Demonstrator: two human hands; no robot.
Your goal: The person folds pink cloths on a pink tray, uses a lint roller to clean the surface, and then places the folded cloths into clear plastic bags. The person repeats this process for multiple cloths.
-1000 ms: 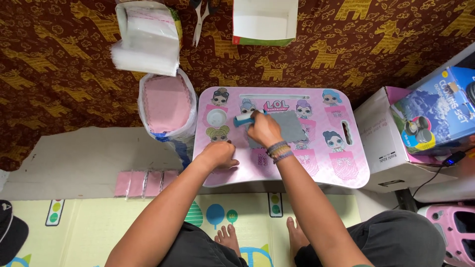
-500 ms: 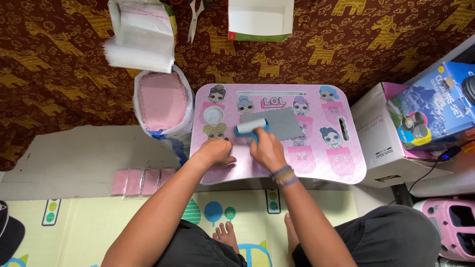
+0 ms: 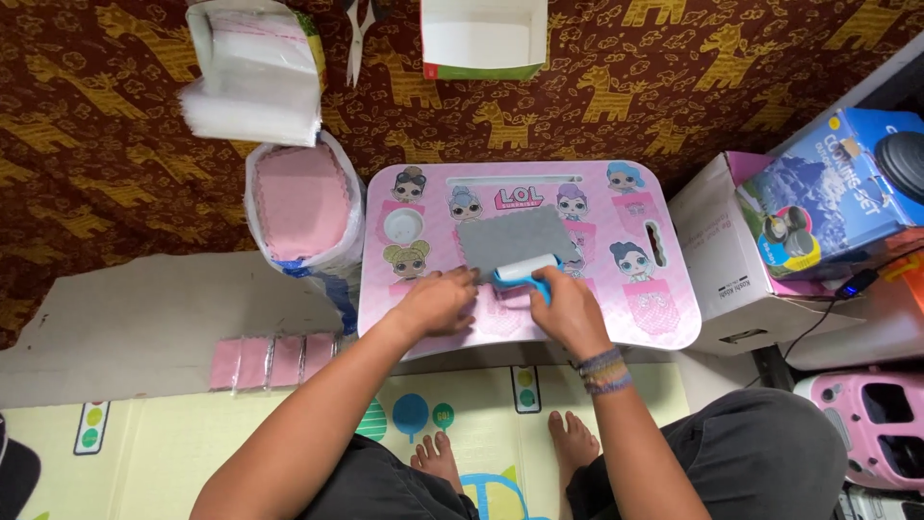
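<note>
A small pink lap table (image 3: 664, 318) with cartoon doll pictures stands in front of me. A grey cloth square (image 3: 510, 238) lies flat on its top. My right hand (image 3: 566, 313) grips the blue handle of a small white roller (image 3: 524, 270), which rests on the cloth's near edge. My left hand (image 3: 438, 303) presses down on the near left corner of the cloth, fingers flat on the table.
A bag of pink cloths (image 3: 300, 202) stands left of the table. Several packed pink cloths (image 3: 274, 361) lie on a cardboard sheet (image 3: 144, 327). A stack of clear bags (image 3: 252, 72), scissors (image 3: 358, 34) and an open white box (image 3: 484, 39) lie beyond. Boxes (image 3: 828, 193) stand at right.
My right hand has pulled the roller from the cloth's far left side across to its near edge. My left hand has shifted right, onto the cloth's corner.
</note>
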